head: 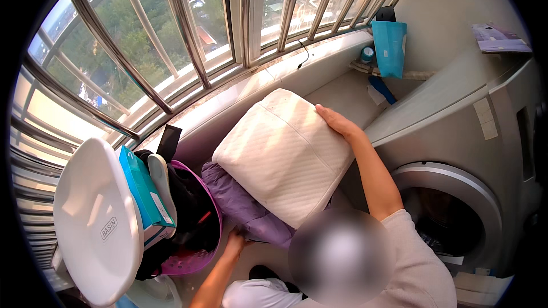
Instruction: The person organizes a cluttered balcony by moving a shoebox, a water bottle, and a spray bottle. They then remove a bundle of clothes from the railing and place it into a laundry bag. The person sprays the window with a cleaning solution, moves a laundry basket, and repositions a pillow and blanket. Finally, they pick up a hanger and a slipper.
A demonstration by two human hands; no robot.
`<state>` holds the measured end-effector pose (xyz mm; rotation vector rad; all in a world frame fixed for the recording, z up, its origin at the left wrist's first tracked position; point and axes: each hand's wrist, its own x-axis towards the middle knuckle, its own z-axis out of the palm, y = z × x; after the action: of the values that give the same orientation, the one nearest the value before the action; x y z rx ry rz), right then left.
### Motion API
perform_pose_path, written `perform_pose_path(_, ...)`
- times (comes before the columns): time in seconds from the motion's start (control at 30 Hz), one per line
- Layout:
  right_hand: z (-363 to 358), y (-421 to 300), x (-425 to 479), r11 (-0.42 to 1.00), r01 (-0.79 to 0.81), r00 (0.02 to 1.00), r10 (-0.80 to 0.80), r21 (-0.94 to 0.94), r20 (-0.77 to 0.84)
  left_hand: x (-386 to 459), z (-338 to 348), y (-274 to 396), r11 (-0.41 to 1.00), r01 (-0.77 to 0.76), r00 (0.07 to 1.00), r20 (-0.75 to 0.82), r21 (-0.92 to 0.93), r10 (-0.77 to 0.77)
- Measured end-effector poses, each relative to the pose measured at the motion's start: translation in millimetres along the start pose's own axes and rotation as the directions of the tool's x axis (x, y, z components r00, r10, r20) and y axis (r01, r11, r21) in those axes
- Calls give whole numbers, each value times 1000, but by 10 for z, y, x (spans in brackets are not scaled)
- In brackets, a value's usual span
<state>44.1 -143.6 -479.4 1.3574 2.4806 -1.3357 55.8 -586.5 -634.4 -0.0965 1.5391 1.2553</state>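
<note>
A white quilted cushion-like block [278,154], thick and box-shaped, lies tilted on a purple padded fabric bundle [252,209]. My right hand [338,123] grips the block's far right edge, the arm stretched along its side. Low on the left, my left hand [236,241] reaches to the lower edge of the purple bundle, beside a pink perforated basket [192,267]. Its fingertips are partly hidden there, so its hold is unclear. A round blurred patch covers the block's near corner.
A white basin [98,222] stands on edge by a teal box [145,196] and black items in the basket. Barred windows [188,25] run along a ledge [257,81]. A front-loading washing machine [449,171] stands at right; a blue bag [388,49] sits in the far corner.
</note>
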Motion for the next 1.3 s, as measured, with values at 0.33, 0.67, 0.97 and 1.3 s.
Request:
perform_pose_path(0.33,209,883,630,899,-181,952,59,400,299,-97,194,110,937,-45,998,-61,-347,26)
perform_pose_path(0.67,372,1452,1200,990,-133,984,125,55,127,314,448,332,832,197,963,-55,-518,-262)
perform_pose_path(0.97,432,1113,461,992,121,983,-116,28,-142,89,934,263,521,57,985,-38,-852,-170)
perform_pose_path(1.3,-118,808,-755,961,204,979,-196,188,-63,-996,1765,140,372,158,981,101,-915,-168)
